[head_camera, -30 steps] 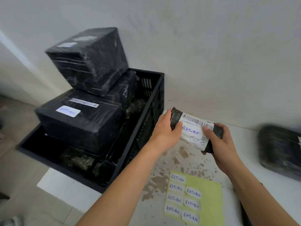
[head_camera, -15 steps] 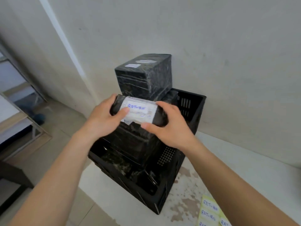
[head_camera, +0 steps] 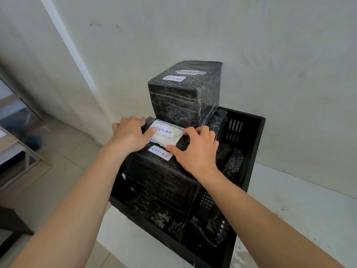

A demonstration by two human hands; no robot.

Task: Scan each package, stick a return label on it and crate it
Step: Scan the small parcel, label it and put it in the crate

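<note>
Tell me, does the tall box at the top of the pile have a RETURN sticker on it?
Yes, the tall box has a white RETURN sticker on its top face, beside a barcode strip.

Packages wrapped in glossy black plastic film, wrinkled and shiny: the tall box [head_camera: 185,91], the lower box [head_camera: 164,180] and the small parcel [head_camera: 166,133] all looked the same, with crumpled glossy bags [head_camera: 229,165] beside them. The crate [head_camera: 249,136] was matt black hard plastic with slotted and perforated walls; the labels [head_camera: 160,153] were matt white paper with blue handwriting, and the parcel's shipping label [head_camera: 165,132] looked like smooth paper. The wall [head_camera: 270,45] was matt, slightly rough plaster, the table [head_camera: 299,209] smooth matt white, the floor [head_camera: 63,161] smooth beige tile.
</note>
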